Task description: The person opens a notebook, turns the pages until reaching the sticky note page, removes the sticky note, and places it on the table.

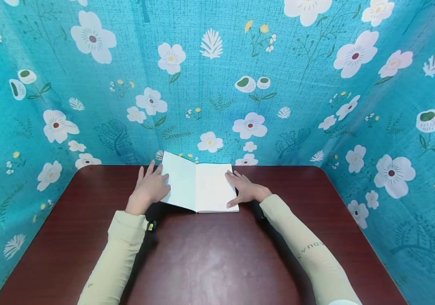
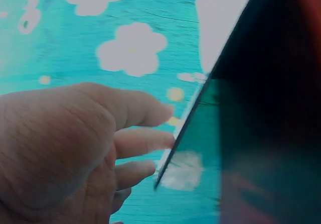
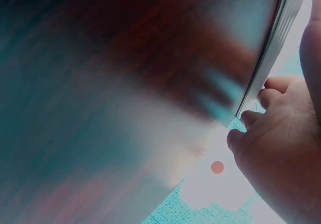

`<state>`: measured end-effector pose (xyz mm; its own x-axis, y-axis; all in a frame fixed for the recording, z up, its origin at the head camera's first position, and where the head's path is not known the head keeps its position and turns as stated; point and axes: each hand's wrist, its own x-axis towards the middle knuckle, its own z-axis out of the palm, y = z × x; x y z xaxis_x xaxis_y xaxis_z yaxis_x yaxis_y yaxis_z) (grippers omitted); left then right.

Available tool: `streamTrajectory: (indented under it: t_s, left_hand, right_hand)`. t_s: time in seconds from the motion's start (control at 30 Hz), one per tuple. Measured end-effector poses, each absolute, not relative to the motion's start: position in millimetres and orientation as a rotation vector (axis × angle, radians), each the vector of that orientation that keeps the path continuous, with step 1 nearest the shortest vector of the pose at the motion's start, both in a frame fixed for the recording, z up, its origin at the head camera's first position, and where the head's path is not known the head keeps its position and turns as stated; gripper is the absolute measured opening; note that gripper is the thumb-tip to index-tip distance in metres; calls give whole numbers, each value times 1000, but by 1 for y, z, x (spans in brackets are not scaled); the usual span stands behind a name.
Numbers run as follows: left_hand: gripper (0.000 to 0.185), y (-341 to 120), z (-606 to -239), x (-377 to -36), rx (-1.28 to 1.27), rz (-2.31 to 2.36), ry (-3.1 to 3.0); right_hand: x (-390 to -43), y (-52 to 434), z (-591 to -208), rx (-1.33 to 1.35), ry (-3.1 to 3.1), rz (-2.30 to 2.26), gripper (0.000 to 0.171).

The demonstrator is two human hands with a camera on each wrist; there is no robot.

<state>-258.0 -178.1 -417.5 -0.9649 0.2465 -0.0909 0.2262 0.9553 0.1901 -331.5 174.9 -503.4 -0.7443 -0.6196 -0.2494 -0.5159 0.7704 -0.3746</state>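
Table point(image 1: 217, 254) is a dark reddish-brown, kinda glossy. The open notebook point(image 1: 200, 186) has plain white pages. Backdrop cloth point(image 1: 217, 84) is bright turquoise with white and pink flowers, little yellow buds and white leaves. Sleeves point(image 1: 309, 250) are pale yellowish cream.

The white blank-paged notebook point(image 1: 198, 186) lies open, its left half lifted.

Open book point(image 1: 201, 186) on table point(image 1: 217, 254) near its far edge, left hand point(image 1: 150, 187) at its left side, right hand point(image 1: 247, 189) at its right
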Motion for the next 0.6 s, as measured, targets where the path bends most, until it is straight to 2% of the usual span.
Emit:
streamTrajectory:
  t_s: [0.3, 0.6]
  left_hand:
    - [62, -175, -468, -274, 400, 344, 2852]
    - [64, -158, -488, -285, 469, 375, 2858]
  right_hand:
    - [-333, 176, -507, -879, 2592, -418, 125]
    - [-334, 180, -507, -888, 2583, -462, 126]
